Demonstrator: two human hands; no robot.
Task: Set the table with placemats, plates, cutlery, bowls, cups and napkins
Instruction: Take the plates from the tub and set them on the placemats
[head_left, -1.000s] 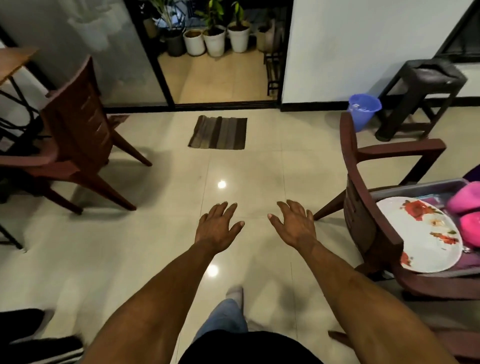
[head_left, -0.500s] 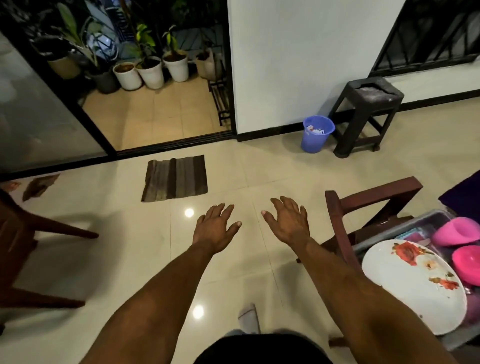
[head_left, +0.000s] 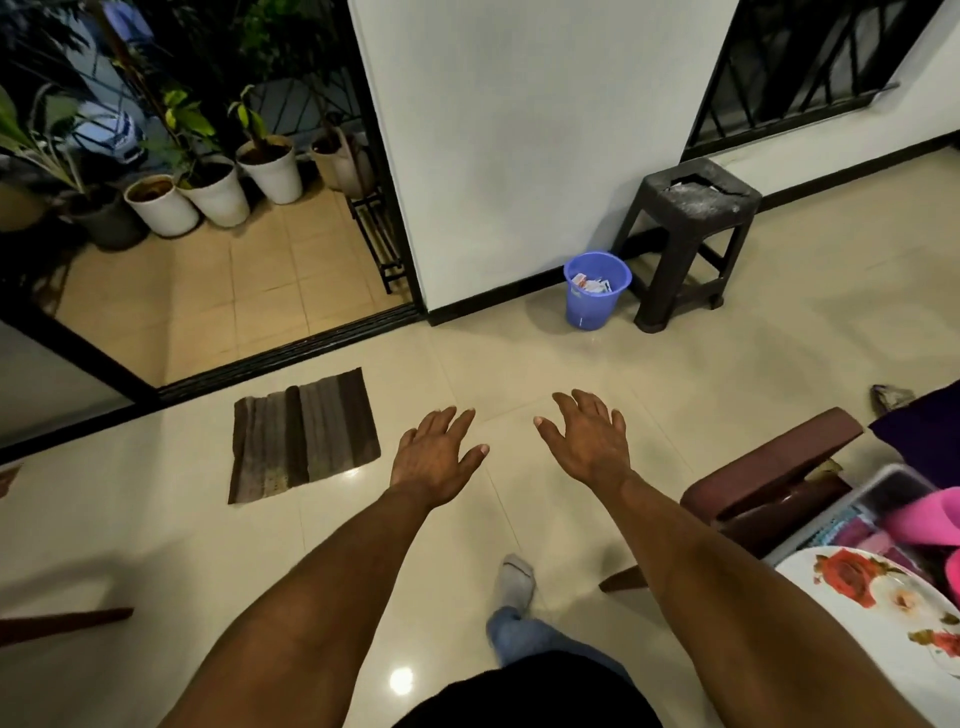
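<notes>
My left hand (head_left: 436, 454) and my right hand (head_left: 587, 441) are stretched out over the tiled floor, palms down, fingers spread, holding nothing. At the lower right a white plate with red flowers (head_left: 883, 608) lies on a grey tray (head_left: 878, 491) set on a dark red chair (head_left: 769, 467). Pink bowls or cups (head_left: 930, 519) lie in the tray behind the plate, partly cut off by the frame edge. Both hands are well left of the tray.
A striped brown mat (head_left: 304, 434) lies on the floor by a sliding door track. A blue bin (head_left: 595, 290) and a dark plastic stool (head_left: 691, 234) stand against the white wall. Potted plants (head_left: 213, 192) sit outside. A chair leg (head_left: 62, 621) pokes in at left.
The view has swung to the right: the left chair has left the frame and the mat, bin and stool have shifted left. The plate has slid toward the lower right corner. Both hands stay spread.
</notes>
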